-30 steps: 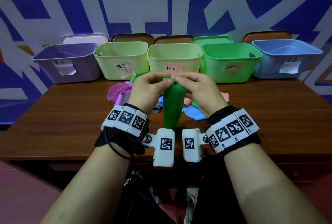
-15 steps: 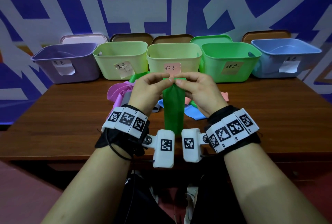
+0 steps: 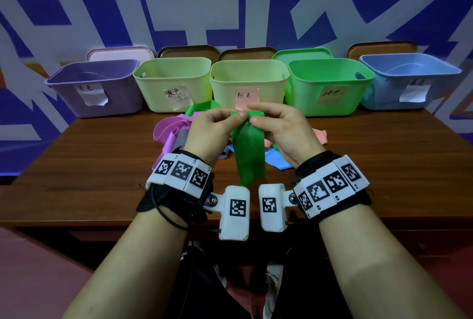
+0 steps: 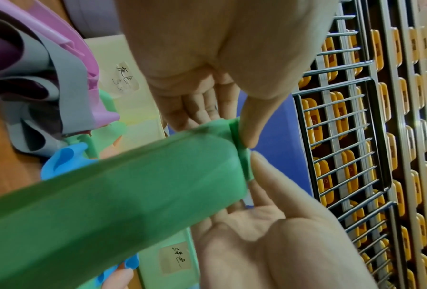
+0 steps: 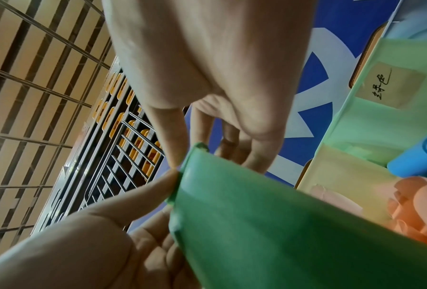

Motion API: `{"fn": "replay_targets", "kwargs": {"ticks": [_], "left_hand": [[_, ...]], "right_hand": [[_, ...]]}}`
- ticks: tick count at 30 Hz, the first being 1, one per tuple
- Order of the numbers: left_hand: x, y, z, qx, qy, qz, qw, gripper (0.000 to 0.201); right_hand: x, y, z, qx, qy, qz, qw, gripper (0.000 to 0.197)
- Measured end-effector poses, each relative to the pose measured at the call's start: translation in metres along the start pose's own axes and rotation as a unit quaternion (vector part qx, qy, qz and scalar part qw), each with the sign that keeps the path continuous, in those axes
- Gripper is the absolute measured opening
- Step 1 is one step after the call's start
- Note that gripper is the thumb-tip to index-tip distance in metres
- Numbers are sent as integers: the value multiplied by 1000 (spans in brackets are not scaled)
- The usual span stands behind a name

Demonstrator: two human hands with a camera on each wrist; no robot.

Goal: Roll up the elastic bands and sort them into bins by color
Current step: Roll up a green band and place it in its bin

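Observation:
A green elastic band point(image 3: 249, 155) hangs upright over the table between my hands. My left hand point(image 3: 236, 116) and right hand point(image 3: 253, 115) pinch its top edge side by side, thumbs toward me. In the left wrist view the green band point(image 4: 133, 185) shows a narrow fold at its top end, under my left thumb point(image 4: 251, 121). The right wrist view shows the green band point(image 5: 281, 224) with both thumbs meeting at its corner. The green bin point(image 3: 327, 86) with a paper label stands behind my right hand.
A row of bins lines the table's back edge: purple point(image 3: 97, 88), light green point(image 3: 174, 83), yellow point(image 3: 248, 80), green, blue point(image 3: 409, 80). Loose bands lie behind my hands: pink-purple point(image 3: 166, 129), grey point(image 3: 180, 139), blue point(image 3: 277, 164), salmon point(image 3: 320, 135), another green point(image 3: 199, 109).
Both hands keep their pinch on the band's top edge and have shifted little. The hanging strip has spread from a rounded tube into a flatter, wider strip.

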State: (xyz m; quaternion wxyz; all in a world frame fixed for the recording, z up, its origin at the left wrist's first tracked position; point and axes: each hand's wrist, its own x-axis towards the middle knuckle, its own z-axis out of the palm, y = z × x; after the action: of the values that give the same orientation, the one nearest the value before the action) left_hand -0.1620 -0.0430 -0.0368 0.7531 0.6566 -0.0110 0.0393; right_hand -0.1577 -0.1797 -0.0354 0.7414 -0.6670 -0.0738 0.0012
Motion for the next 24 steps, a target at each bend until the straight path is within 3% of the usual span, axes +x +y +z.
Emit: {"fn": "replay_targets", "kwargs": {"ticks": [6,11,14,24], "left_hand": [[0,0,0,4,1,-3,1000,10],[-2,-1,0,5,-6,-4,1000,11],[-1,0,-2,4,-15,4,1000,11],[-4,1,-2,-5,-11,-13,1000,9]], "right_hand": [[-4,-3,2,15,1,5,1000,12],[-2,-2,0,16,-6,9,1000,21],[-4,-1,2,17,-5,20,1000,11],[-6,-4,1,19,-6,24,1000,17]]}}
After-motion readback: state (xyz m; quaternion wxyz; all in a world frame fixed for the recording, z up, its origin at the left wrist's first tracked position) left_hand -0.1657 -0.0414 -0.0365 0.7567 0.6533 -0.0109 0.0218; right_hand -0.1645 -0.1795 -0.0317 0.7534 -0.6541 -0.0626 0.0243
